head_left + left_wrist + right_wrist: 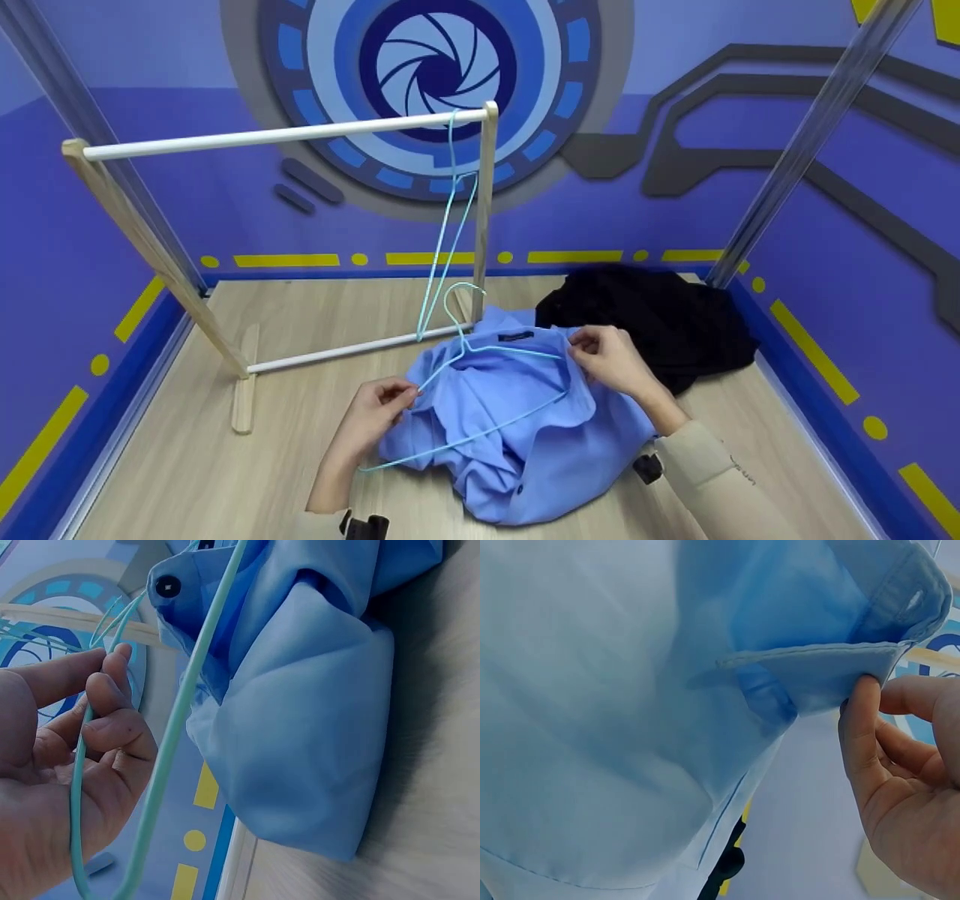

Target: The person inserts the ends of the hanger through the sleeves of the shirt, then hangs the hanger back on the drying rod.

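A light blue buttoned shirt (574, 465) lies bunched on the tabletop, its collar and dark label facing up. Across its neck opening runs a mint-green wire hanger (463, 346), hook upward. The hanger's right end is in the shirt's neck opening, while its left end sticks out over the cloth. My left hand (375, 411) pinches the hanger's left shoulder; in the left wrist view the wire (178, 716) loops down past the palm. With thumb and fingertips, my right hand (616, 361) pinches the shirt's collar edge (840, 675) at the right.
A rack with wooden side posts (485, 217) and a white top rail (285, 135) stands behind on the left. A second mint-green hanger (442, 255) hangs near its right post. Black cloth (660, 322) lies heaped behind the shirt at right. Walls enclose the table (180, 457).
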The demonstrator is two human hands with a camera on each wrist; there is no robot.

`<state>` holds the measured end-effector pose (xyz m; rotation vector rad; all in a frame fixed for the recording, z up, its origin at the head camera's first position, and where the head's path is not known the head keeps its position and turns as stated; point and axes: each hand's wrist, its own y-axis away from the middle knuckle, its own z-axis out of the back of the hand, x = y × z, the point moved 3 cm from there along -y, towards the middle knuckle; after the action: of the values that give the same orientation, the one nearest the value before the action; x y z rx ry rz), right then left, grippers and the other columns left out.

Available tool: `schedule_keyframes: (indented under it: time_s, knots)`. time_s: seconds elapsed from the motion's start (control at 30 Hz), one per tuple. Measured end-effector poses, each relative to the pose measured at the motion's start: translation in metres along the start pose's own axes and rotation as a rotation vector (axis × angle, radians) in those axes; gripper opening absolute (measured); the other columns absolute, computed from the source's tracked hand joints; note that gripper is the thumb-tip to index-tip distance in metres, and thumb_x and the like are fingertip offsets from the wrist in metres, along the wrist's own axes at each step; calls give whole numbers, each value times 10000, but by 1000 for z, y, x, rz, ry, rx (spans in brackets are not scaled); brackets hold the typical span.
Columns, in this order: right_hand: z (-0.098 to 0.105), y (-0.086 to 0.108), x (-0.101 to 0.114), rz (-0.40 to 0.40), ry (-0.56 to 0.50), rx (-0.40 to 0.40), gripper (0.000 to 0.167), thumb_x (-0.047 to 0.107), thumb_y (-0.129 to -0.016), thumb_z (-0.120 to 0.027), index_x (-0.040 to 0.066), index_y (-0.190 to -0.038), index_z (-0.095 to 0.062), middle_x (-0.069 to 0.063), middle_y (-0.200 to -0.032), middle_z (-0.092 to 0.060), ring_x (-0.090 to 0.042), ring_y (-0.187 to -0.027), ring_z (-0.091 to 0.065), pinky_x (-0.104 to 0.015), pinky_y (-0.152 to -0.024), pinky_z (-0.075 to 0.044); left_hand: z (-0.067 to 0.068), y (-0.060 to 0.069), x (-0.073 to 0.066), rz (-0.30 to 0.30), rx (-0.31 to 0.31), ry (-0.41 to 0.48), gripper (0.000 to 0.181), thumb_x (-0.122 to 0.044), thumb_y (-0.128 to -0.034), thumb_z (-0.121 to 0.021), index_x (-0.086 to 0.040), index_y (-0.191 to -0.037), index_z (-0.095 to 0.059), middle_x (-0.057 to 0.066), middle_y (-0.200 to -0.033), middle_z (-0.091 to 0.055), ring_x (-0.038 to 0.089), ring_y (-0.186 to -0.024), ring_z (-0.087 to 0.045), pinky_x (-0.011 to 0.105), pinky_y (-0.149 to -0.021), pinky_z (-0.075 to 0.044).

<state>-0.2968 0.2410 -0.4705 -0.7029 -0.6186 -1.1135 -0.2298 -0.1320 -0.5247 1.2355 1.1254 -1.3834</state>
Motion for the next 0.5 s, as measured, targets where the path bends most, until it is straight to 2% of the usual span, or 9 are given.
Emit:
schedule_keyframes:
  time_s: [0.2,0.33,0.5]
  knots:
    - [-3,-1,2,31,16,4,108,30,-942,-694,-25,-1024,-738,-59,-855,-715,-165,-687,-664,-298,-498,-546,-6,-2,-2,-31,-4,-49,168,-49,-1006,-652,108,-1033,-705,74,-809,-620,145,-675,-532,204,-579,-430]
    - [-6,-1,4,52,15,15,100,29,-940,-698,-26,-1014,-738,-55,-857,-716,-164,-697,-667,-294,-501,-545,-10,-4,-4,-60,0,-72,167,-51,-1002,-661,106,-1032,-708,94,-823,-637,173,-692,-557,206,-587,-446]
    - [-8,-1,5,56,6,22,84,28,-942,-700,-18,-1000,-739,-51,-842,-713,-154,-659,-656,-294,-495,-540,-16,-8,-3,-88,4,-70,151,-20,-989,-665,124,-1018,-703,90,-815,-642,137,-657,-538,196,-570,-437]
